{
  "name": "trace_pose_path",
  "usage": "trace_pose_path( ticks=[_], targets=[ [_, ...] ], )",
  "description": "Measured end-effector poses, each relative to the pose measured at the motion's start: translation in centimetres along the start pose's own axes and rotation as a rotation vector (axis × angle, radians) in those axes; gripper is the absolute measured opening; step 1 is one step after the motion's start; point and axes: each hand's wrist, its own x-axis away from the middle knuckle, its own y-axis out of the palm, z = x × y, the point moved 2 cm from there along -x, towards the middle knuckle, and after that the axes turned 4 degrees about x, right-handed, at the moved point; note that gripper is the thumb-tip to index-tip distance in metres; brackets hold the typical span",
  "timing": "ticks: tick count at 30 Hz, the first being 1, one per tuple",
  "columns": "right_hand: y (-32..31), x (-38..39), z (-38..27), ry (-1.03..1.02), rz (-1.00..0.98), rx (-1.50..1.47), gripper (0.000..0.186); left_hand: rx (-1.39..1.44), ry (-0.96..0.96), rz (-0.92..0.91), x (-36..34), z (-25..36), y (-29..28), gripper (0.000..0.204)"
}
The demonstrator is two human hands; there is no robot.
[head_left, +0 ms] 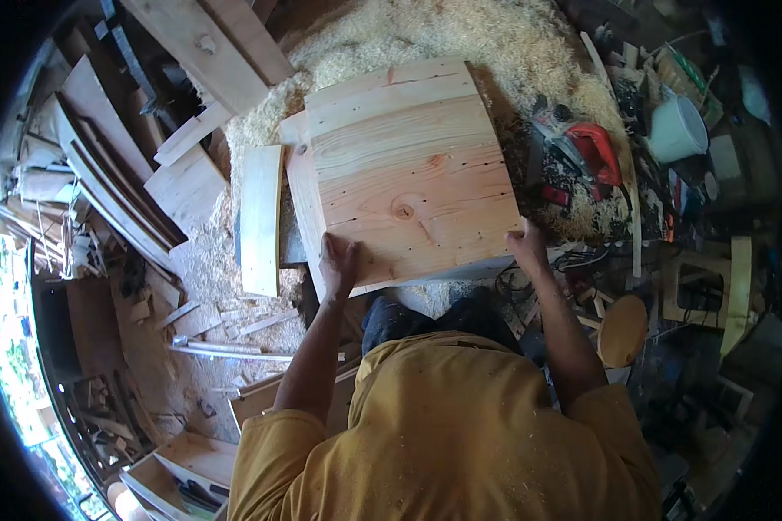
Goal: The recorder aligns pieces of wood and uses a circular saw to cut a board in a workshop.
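A wide panel of pale, knotty wood boards (408,174) lies in front of me, slightly tilted in the view. My left hand (339,267) grips its near left corner, thumb on top and the other fingers partly hidden. At the near right corner, my right hand (527,247) is closed on the panel's edge, with its fingertips out of sight underneath. Another pale board (302,174) shows from beneath the panel along its left side. A narrow light plank (261,221) lies separately, left of my left hand.
A red power planer (591,152) rests among shavings right of the panel. Wood shavings (391,35) are heaped at the far side. Long boards (204,43) lean at the far left. A white bucket (678,128) stands far right; an open wooden box (169,473) sits near left.
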Motion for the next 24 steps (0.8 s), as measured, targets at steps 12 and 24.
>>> trace_pose_path(
  ticks=[12, 24],
  targets=[
    [-2.0, 0.9, 1.8, 0.096, -0.114, -0.228, 0.036, -0.656, 0.371, -0.297, 6.1, 3.7, 1.7, 0.095],
    [-2.7, 0.9, 0.1, 0.214, -0.217, -0.097, 0.040, -0.692, 0.566, -0.241, 6.6, 2.0, 2.0, 0.087]
  ],
)
